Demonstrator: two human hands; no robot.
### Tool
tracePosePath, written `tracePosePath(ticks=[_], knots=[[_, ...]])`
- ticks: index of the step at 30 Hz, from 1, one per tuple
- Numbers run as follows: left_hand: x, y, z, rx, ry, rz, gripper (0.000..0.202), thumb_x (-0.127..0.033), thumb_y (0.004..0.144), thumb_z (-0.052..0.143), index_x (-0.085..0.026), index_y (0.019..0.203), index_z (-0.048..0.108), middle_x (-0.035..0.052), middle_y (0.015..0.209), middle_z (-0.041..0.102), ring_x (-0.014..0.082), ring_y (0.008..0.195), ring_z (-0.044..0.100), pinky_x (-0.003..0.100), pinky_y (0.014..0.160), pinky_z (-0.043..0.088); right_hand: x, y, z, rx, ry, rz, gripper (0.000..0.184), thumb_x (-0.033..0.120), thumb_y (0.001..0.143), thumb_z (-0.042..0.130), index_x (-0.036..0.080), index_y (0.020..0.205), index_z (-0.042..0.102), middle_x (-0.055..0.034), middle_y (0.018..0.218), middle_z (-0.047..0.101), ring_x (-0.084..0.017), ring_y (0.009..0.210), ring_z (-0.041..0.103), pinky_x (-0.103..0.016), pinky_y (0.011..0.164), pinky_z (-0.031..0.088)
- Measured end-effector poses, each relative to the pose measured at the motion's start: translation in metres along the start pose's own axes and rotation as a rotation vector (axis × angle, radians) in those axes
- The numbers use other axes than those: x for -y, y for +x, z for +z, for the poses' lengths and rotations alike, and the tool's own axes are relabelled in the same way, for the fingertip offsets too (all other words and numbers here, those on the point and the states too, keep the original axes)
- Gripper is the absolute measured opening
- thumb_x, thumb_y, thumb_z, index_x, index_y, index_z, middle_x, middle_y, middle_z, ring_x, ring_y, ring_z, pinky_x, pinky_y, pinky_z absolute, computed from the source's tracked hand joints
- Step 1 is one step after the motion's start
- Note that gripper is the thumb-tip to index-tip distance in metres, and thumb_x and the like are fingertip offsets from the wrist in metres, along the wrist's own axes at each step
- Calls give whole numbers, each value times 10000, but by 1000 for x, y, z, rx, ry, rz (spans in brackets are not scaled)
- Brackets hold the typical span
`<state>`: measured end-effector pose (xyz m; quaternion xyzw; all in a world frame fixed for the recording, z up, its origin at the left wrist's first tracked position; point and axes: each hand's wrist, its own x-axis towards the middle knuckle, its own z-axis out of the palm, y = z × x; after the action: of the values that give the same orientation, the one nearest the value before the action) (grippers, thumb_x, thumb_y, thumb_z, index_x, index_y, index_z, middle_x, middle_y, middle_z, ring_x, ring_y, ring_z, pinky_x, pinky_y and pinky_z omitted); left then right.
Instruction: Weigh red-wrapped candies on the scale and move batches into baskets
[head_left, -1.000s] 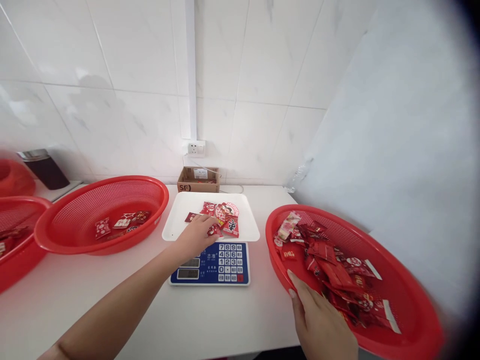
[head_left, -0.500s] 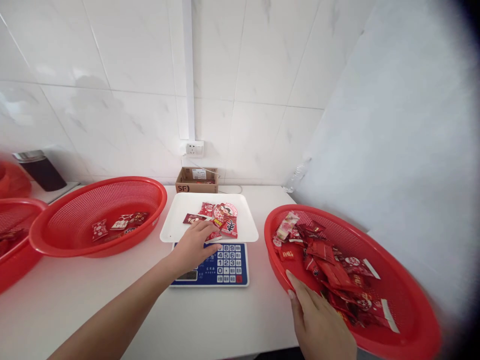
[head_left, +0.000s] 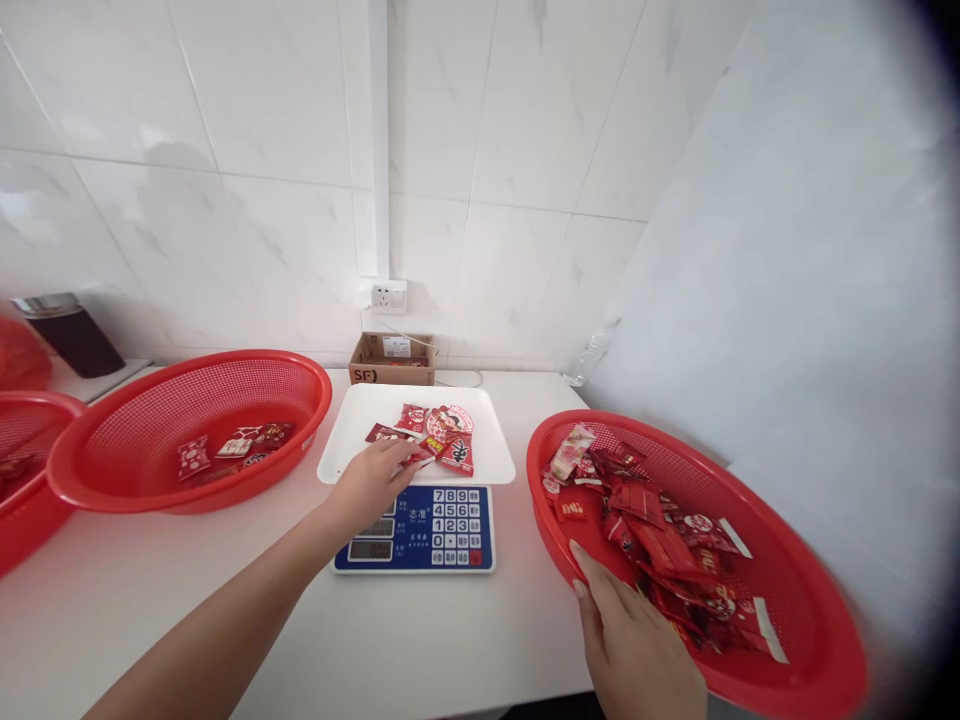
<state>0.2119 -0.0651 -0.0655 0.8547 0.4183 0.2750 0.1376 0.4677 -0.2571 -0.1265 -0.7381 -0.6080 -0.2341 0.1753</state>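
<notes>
My left hand [head_left: 373, 487] is over the front of the white weighing tray [head_left: 487, 445], fingers and thumb drawn together at a small red snack packet [head_left: 422, 456]. Its fingers partly cover the packet. Several other red packets lie in a loose pile on the tray, among them one with a big black character [head_left: 457, 455]. Below the tray is the scale's blue keypad panel [head_left: 420, 550]. My right hand [head_left: 637, 635] grips the near left rim of a red plastic basket [head_left: 817, 640], thumb outside it. Many red packets [head_left: 667, 550] fill that basket's bottom.
To the left stands another red basket [head_left: 187, 370] with several packets in it, and part of a further red basket [head_left: 34, 520] beyond. A cardboard box [head_left: 375, 373] sits behind the scale, below a wall socket [head_left: 389, 296]. A dark flask [head_left: 75, 335] is at the back left.
My left hand has shifted slightly left, its thumb closing toward the fingers, uncovering more of the scale's panel. The right hand stays on the basket rim. The view has moved slightly.
</notes>
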Motion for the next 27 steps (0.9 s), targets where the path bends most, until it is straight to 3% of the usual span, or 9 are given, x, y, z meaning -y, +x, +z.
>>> tracePosePath(ticks=[7, 12, 15, 20, 23, 27], knots=[[-1, -10, -3, -28, -15, -36, 248, -320, 891, 444, -252, 1055, 617, 37, 1100, 674, 200, 991, 630, 328, 829, 515, -1, -1, 0, 35, 17, 3, 402, 317, 915, 358, 156, 1183, 612, -91, 1017, 721, -242, 876, 672, -351, 719, 531], [-3, -15, 1, 61, 49, 107, 381, -338, 816, 596, -253, 1187, 584, 54, 1260, 608, 260, 1161, 533, 427, 978, 438, 0, -1, 1, 34, 39, 30, 405, 324, 909, 362, 164, 1183, 613, -98, 1020, 716, -259, 891, 664, -374, 737, 524], [-1, -15, 5, 70, 96, 163, 442, -280, 795, 631, -232, 1230, 563, 74, 1267, 603, 274, 1162, 523, 460, 993, 421, 1, -2, 1, 54, 64, 53, 399, 323, 912, 352, 176, 1168, 622, -95, 1026, 715, -255, 899, 662, -371, 755, 516], [4, -13, 7, -20, 68, 207, 280, -248, 883, 485, -208, 1127, 617, 73, 1139, 669, 234, 1047, 586, 400, 909, 489, 2, -2, 1, 58, 74, 64, 404, 329, 912, 354, 171, 1180, 612, -95, 1041, 711, -259, 911, 659, -382, 758, 512], [4, -15, 2, -71, 64, 200, 312, -243, 923, 377, -183, 1119, 612, 101, 1121, 672, 232, 1040, 597, 389, 901, 491, -1, -1, 1, 52, 95, 61, 401, 328, 914, 355, 168, 1177, 611, -101, 1032, 714, -257, 900, 664, -385, 759, 516], [-15, -33, -5, -163, -68, 163, 322, -233, 928, 347, -208, 1131, 596, 79, 1038, 695, 199, 973, 630, 328, 849, 511, 6, 2, -8, -10, 246, 106, 473, 440, 896, 408, 172, 1261, 540, -132, 1187, 647, -286, 1058, 612, -421, 847, 510]])
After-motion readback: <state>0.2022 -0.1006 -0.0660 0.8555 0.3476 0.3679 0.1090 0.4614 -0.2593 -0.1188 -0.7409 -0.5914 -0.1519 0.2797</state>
